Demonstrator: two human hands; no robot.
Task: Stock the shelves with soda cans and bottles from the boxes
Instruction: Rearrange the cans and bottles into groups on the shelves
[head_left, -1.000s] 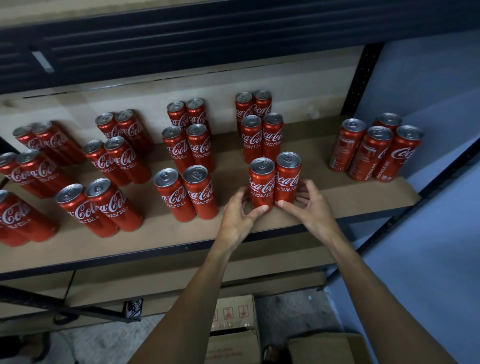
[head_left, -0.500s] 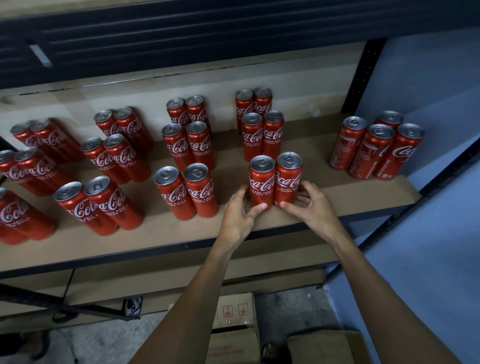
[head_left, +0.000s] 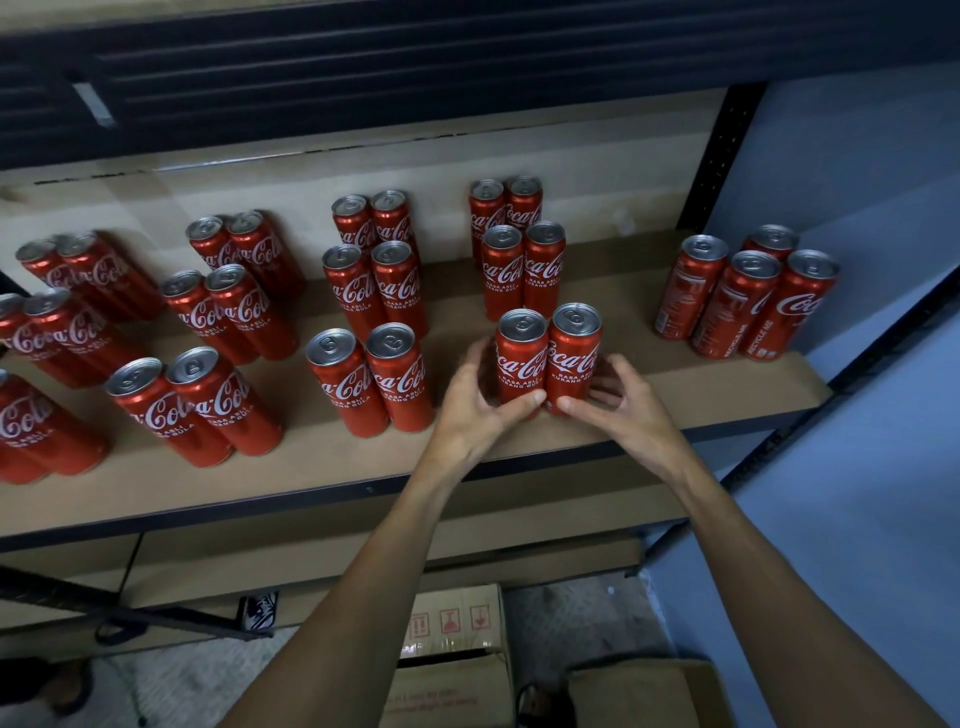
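Head view, looking down at a brown shelf board (head_left: 649, 338) in a dark metal rack.

Hands: both are at the front pair of red Coca-Cola slim cans, near the shelf's front edge.
- Left hand (head_left: 475, 410): fingers curled round the outer side of the left front can (head_left: 521, 358), thumb laid across its lower front.
- Right hand (head_left: 626, 410): fingers curled round the outer side of the right front can (head_left: 575, 353), thumb tip on its lower front.
- The two thumbs nearly meet.

The held cans are upright and touch side by side, labels toward the camera. Their bases are hidden behind the thumbs, so I cannot tell whether they sit fully on the board.

Same column, behind them: a second pair (head_left: 522, 270) and a third pair (head_left: 505, 208) by the back wall, each upright and touching.

To the left are more columns of paired cans, three pairs deep. The nearest is the neighbouring front pair (head_left: 371, 379). The leftmost cans are cut off by the frame edge.

To the right, well apart from the held cans, stands a cluster of four cans (head_left: 748, 301), with labels turned different ways.

On the floor below the shelf is a cardboard box (head_left: 457, 623) with red handling symbols, and a second cardboard box (head_left: 644, 691) to its right. Their contents cannot be made out.
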